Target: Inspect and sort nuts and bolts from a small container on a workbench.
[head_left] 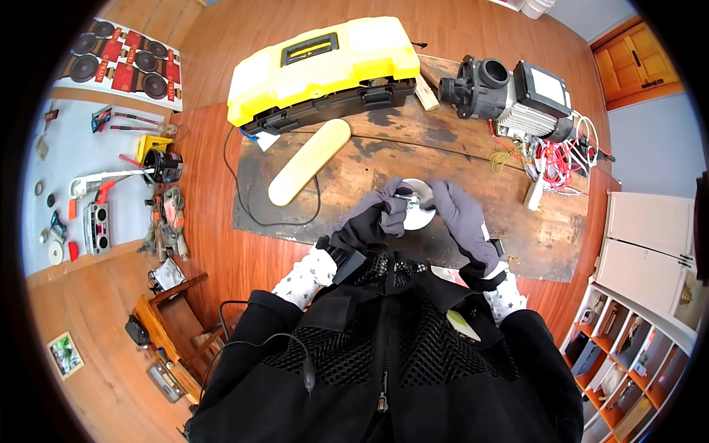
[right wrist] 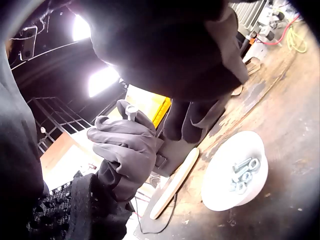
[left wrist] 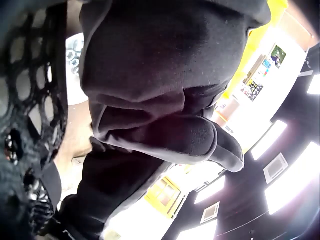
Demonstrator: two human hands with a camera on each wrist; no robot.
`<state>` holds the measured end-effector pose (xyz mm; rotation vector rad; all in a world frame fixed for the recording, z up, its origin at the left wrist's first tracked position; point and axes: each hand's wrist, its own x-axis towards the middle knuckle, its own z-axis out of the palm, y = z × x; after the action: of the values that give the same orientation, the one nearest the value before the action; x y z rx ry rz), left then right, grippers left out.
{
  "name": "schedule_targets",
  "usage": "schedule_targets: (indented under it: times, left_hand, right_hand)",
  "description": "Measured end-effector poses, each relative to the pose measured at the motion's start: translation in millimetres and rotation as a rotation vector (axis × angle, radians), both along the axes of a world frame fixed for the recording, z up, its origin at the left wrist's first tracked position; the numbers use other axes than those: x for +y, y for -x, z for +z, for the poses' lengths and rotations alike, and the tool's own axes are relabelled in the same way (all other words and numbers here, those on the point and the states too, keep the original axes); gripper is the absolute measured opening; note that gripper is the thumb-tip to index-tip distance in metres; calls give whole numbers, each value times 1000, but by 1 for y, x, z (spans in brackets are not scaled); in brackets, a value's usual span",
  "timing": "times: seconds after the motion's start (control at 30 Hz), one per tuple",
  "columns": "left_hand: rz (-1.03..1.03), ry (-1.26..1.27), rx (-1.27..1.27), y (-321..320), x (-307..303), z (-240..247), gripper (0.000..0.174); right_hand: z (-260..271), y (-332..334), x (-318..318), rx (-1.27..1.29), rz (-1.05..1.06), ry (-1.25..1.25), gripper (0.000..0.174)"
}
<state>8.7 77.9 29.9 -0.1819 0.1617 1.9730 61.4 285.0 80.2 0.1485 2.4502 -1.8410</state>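
A white bowl (head_left: 421, 218) with bolts and nuts (right wrist: 244, 175) in it stands on the wooden bench. My gloved left hand (head_left: 375, 215) is at the bowl's left side, its fingers curled round a bolt; the bolt's head (right wrist: 131, 110) sticks up from the fist in the right wrist view. The gloved right hand (head_left: 464, 221) is at the bowl's right side, fingers extended and loosely bent, with nothing visible in them; part of its grasp is hidden. In the left wrist view the dark glove (left wrist: 160, 65) covers most of the picture.
A yellow toolbox (head_left: 325, 63) stands at the bench's back, with a pale wooden board (head_left: 310, 162) and a black cable in front of it. At the back right are a pump motor (head_left: 509, 92) and tangled wires (head_left: 554, 166). The bench (head_left: 517, 236) edge is near the torso.
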Motion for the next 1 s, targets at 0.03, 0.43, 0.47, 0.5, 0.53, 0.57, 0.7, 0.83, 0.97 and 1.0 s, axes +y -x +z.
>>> schedule_targets:
  times: [0.03, 0.43, 0.47, 0.5, 0.53, 0.57, 0.7, 0.83, 0.97, 1.0]
  left_hand:
    - [-6, 12, -53, -1, 1, 1, 27]
    - [68, -107, -308, -5, 6, -6, 14]
    - [51, -114, -288, -5, 7, -8, 12]
    - [51, -114, -289, -6, 7, -12, 12]
    - [29, -154, -252, -7, 7, -17, 11]
    - [7, -194, -215, -8, 8, -21, 25]
    - [-38, -203, -291, -6, 13, -5, 18]
    - [-100, -549, -372, -11, 22, -11, 17]
    - [-133, -596, -343, -11, 24, -5, 14]
    - [-135, -596, -343, -11, 21, -3, 14]
  right_hand:
    - [1, 1, -3, 137, -17, -218, 42]
    - [5, 9, -1, 531, 336, -763, 52]
    - [4, 8, 0, 534, 339, -807, 52]
    - [0, 8, 0, 533, 339, -806, 52]
    - [-5, 7, 0, 567, 333, -836, 52]
    - [-9, 8, 1, 600, 327, -866, 51]
    - [-6, 9, 0, 579, 325, -802, 45]
    - [0, 14, -7, 567, 228, -602, 35]
    - [2, 17, -13, 503, 188, -535, 25]
    - [-4, 17, -16, 503, 186, -535, 25]
